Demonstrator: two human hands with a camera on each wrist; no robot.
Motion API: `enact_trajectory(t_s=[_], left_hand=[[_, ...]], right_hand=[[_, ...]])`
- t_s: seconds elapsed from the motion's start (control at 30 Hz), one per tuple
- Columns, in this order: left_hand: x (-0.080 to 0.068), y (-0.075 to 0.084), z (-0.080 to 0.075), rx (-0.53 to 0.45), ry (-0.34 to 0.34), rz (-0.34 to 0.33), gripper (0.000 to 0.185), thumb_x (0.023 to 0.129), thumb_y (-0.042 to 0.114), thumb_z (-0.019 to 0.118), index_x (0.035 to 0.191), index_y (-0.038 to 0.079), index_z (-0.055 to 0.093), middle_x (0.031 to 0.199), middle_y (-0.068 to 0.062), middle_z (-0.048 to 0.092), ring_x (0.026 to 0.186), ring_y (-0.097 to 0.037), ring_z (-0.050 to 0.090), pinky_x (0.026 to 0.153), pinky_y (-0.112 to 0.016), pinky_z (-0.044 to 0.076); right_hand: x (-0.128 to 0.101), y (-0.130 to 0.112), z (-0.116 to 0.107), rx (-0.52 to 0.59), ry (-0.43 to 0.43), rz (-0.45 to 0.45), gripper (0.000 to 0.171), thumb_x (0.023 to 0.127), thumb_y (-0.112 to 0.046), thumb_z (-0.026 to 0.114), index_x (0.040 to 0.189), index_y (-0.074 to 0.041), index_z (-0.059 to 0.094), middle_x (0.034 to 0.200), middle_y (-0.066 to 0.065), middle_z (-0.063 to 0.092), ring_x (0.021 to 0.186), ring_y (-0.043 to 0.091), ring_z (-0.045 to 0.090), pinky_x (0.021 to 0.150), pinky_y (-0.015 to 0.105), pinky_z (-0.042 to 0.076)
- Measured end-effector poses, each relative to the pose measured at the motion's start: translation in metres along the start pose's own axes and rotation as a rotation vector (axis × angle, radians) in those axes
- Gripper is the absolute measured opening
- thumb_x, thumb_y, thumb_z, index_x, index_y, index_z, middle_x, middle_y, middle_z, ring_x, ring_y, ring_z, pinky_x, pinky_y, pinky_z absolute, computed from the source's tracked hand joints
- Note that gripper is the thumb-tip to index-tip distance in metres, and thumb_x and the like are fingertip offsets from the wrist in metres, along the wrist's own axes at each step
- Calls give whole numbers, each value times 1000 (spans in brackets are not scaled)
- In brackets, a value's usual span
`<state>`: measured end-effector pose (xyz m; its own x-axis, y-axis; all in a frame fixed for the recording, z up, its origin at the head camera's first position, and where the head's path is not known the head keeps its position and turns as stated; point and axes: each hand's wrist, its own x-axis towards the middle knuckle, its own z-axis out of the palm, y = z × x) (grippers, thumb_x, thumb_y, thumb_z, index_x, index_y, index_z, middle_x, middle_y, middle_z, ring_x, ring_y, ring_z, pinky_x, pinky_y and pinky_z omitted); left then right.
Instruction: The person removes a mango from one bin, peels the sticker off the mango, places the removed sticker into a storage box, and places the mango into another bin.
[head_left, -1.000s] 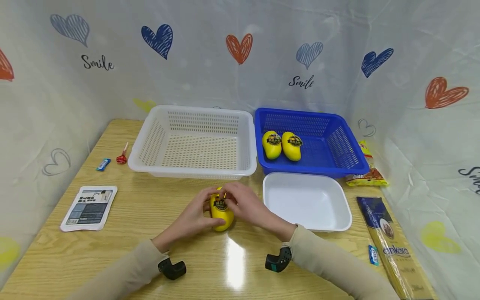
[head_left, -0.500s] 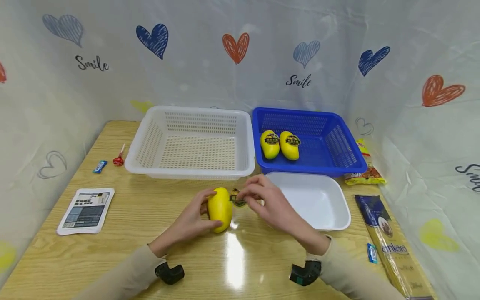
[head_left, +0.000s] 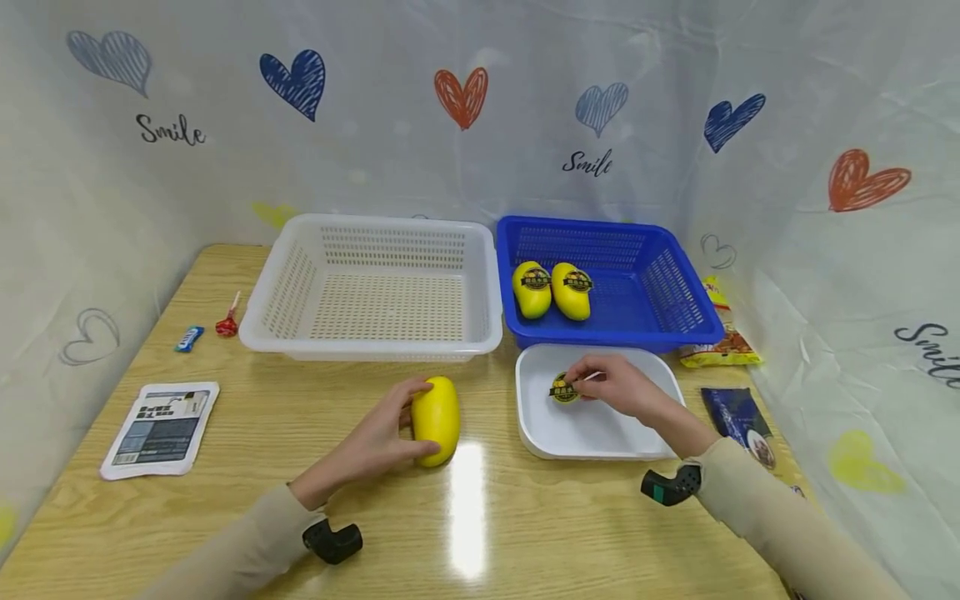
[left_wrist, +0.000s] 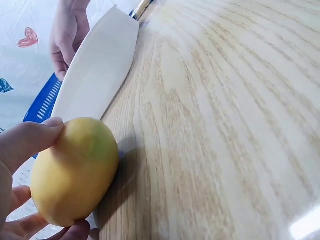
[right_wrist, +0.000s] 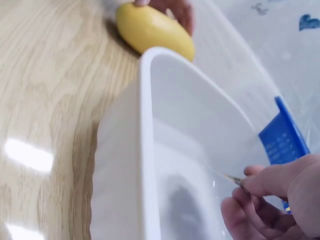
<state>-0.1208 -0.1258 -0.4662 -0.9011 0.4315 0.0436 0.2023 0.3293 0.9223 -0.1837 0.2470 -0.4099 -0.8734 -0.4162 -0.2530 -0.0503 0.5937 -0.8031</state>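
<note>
**Over the white tray, a sticker pinched; on the table, a mango steadied**

Over the shallow white plastic tray (head_left: 600, 417), the right hand (head_left: 622, 387) pinches a round dark-and-gold sticker (head_left: 564, 388) between thumb and fingertips, low above the tray floor. Whether the sticker already touches the floor cannot be told. Its sticky back probably explains the fingertip pinch at the edge, which keeps contact small.

Left of the tray, the smooth yellow bare-skinned mango (head_left: 437, 419) lies on its side on the light wooden table (head_left: 480, 533). The left hand (head_left: 375, 437) cups it, thumb over the top and fingers curled round the far side, as the left wrist view shows; that hold keeps a rounded fruit from rolling on the glossy surface.

Behind the tray, two more yellow mangoes (head_left: 551, 290), each bearing the same kind of sticker, lie side by side in the blue perforated plastic basket (head_left: 675, 283). A white perforated plastic basket (head_left: 292, 283) stands just beside it on the left, nothing visible inside, directly behind the held mango.
</note>
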Motion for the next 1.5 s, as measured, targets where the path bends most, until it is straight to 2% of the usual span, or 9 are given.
enact_trajectory(t_s=[0.2,0.53,0.77,1.03,1.2,1.33,1.43,1.5], left_hand=[[1,2,-3,24,-35,-1,88,77,17,85,144,-3,32,150,-24,29,126,-40,47,101,-45,46],[2,5,-5,60,-45,-5,86,77,18,84,144,-1,34,150,-23,30,126,-38,47,101,-48,45],[2,4,-5,66,-49,7,86,77,16,84,144,-2,34,150,-23,30,127,-37,46,101,-48,45],[2,4,-6,66,-53,3,86,78,16,84,145,-2,33,151,-23,29,128,-38,45,102,-48,45],[2,4,-6,62,-54,13,86,78,16,84,145,-2,32,151,-23,29,129,-38,45,101,-48,45],[2,4,-5,46,-59,5,87,78,17,84,145,-2,32,150,-23,29,126,-37,47,101,-46,46],[1,4,-5,39,-59,-4,87,79,19,83,146,-1,31,150,-22,29,123,-36,50,99,-44,47],[1,3,-4,38,-56,1,87,79,20,84,146,0,32,151,-22,29,119,-34,52,96,-41,49]], right_hand=[[20,8,8,20,-118,2,19,94,-6,60,110,3,66,107,14,65,91,20,64,82,38,57],[48,11,22,-203,-151,-57,13,87,-4,68,99,-2,71,89,3,69,75,13,57,67,26,50],[49,6,29,-353,-118,-122,11,82,-2,70,93,-2,69,84,1,67,76,11,57,70,26,50],[44,-8,37,-593,-62,-215,9,80,-2,72,89,-5,71,83,0,66,76,14,54,72,31,50],[39,-10,35,-569,-71,-204,9,82,0,71,91,-2,71,82,2,68,75,14,58,73,32,52],[32,-15,31,-564,-96,-217,18,85,1,66,102,1,72,93,6,71,85,20,64,80,36,53],[23,-28,32,-523,-30,-239,16,91,-6,63,104,-1,71,94,5,70,87,19,64,79,36,54],[17,-42,37,-449,44,-268,13,94,-9,62,102,-4,70,93,2,69,86,16,64,77,32,54]])
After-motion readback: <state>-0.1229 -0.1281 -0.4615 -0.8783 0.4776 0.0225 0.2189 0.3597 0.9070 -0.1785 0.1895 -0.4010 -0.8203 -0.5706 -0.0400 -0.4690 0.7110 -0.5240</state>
